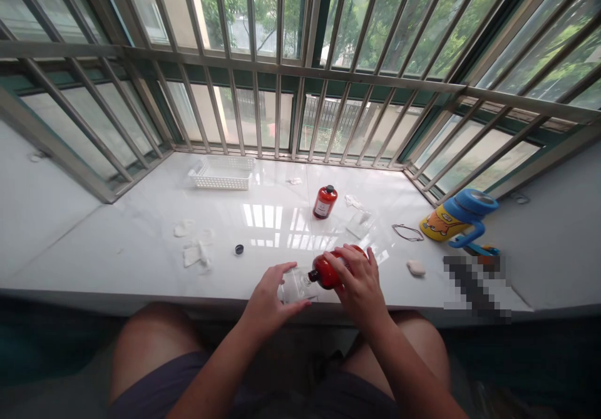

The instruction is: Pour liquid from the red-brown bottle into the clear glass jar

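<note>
Your right hand [359,284] grips a red bottle [328,273] tipped sideways, its mouth at the clear container [292,286] that your left hand [267,301] cups at the white sill's [141,250] near edge. A black cap [239,249] lies to the left; a second red bottle [324,201] stands beyond.

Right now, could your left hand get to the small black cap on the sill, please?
Probably yes: the black cap lies on bare sill just left of the left hand, nothing between. But that hand is gripping the clear container, so it would have to let go first.
</note>
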The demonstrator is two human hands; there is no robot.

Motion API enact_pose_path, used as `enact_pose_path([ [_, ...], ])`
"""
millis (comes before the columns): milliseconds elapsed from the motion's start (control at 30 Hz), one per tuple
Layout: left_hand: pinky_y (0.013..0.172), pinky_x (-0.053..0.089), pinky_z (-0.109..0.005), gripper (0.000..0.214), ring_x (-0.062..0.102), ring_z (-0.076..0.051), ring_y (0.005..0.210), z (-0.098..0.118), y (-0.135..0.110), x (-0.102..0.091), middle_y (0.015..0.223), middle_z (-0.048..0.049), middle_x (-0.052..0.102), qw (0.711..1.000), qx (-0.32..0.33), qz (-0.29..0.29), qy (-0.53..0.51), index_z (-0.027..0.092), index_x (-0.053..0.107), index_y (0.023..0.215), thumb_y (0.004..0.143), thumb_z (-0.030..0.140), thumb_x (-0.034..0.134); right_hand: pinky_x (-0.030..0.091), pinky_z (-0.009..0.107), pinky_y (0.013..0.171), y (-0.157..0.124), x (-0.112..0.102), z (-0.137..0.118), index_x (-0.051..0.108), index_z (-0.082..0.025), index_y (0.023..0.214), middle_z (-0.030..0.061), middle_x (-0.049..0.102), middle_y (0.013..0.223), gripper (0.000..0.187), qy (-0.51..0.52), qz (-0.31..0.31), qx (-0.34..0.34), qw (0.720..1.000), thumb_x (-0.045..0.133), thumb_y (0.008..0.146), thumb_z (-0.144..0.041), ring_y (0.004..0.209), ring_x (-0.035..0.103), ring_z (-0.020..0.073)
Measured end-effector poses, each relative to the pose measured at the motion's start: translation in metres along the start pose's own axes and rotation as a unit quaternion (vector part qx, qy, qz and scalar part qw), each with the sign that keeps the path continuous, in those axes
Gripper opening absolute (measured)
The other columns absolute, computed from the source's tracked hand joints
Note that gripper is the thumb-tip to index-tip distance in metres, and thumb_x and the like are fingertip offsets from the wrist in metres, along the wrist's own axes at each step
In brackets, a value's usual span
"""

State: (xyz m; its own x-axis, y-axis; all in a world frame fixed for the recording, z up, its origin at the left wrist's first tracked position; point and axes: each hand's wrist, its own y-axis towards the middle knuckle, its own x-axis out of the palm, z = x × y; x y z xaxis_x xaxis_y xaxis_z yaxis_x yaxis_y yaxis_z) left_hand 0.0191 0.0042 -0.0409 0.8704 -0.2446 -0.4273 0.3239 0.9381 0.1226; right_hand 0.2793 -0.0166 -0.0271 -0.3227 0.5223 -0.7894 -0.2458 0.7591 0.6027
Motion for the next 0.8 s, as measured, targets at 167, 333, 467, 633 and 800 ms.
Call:
enact_pose_path([
  [167,0.108,0.057,-0.051,0.071,0.065,-0.032,0.129,0.0023,-0.0004,-0.0017,0.141,-0.0100,0.067,1.000,-0.008,-0.002,-0.005,0.029,0.062,0.140,0.077,0.041,0.092,0.019,0.067,0.131,0.0009,-0.0006,-0.0028,0.055,-0.037,0.154,0.0086,0.065,0.145,0.060,-0.004,0.009,0.006,1.000,0.064,0.100,-0.013,0.145,0.055,0.0339],
  [333,0.108,0.058,-0.051,0.071,0.066,-0.032,0.128,0.0024,-0.0006,-0.0022,0.141,-0.0100,0.068,1.000,-0.012,0.002,-0.003,0.030,0.063,0.139,0.076,0.042,0.092,0.016,0.067,0.133,0.0020,-0.0018,-0.0041,0.052,-0.041,0.157,0.0073,0.065,0.146,0.065,-0.011,0.014,0.002,1.000,0.064,0.099,-0.013,0.145,0.055,0.0339],
  [467,0.108,0.058,-0.050,0.071,0.066,-0.032,0.128,0.0006,-0.0007,-0.0016,0.141,-0.0100,0.068,1.000,-0.006,0.003,-0.003,0.030,0.063,0.140,0.076,0.043,0.092,0.015,0.067,0.134,0.0031,-0.0033,-0.0041,0.055,-0.041,0.155,0.0064,0.065,0.147,0.063,-0.012,0.017,0.000,1.000,0.063,0.099,-0.012,0.146,0.055,0.0335],
  [633,0.107,0.058,-0.049,0.071,0.067,-0.031,0.126,0.0008,-0.0009,-0.0019,0.141,-0.0096,0.068,1.000,-0.010,0.005,-0.002,0.029,0.064,0.140,0.076,0.042,0.093,0.014,0.067,0.134,0.0038,-0.0043,-0.0044,0.057,-0.040,0.153,0.0064,0.065,0.147,0.059,-0.017,0.013,-0.004,1.000,0.062,0.101,-0.012,0.147,0.054,0.0328],
  [800,0.106,0.059,-0.051,0.072,0.068,-0.031,0.123,0.0013,-0.0011,-0.0025,0.141,-0.0097,0.068,1.000,-0.017,0.001,-0.004,0.030,0.064,0.140,0.075,0.042,0.093,0.013,0.067,0.134,0.0045,-0.0044,-0.0059,0.056,-0.041,0.154,0.0061,0.066,0.146,0.061,-0.017,0.015,0.000,1.000,0.064,0.100,-0.013,0.145,0.055,0.0330],
])
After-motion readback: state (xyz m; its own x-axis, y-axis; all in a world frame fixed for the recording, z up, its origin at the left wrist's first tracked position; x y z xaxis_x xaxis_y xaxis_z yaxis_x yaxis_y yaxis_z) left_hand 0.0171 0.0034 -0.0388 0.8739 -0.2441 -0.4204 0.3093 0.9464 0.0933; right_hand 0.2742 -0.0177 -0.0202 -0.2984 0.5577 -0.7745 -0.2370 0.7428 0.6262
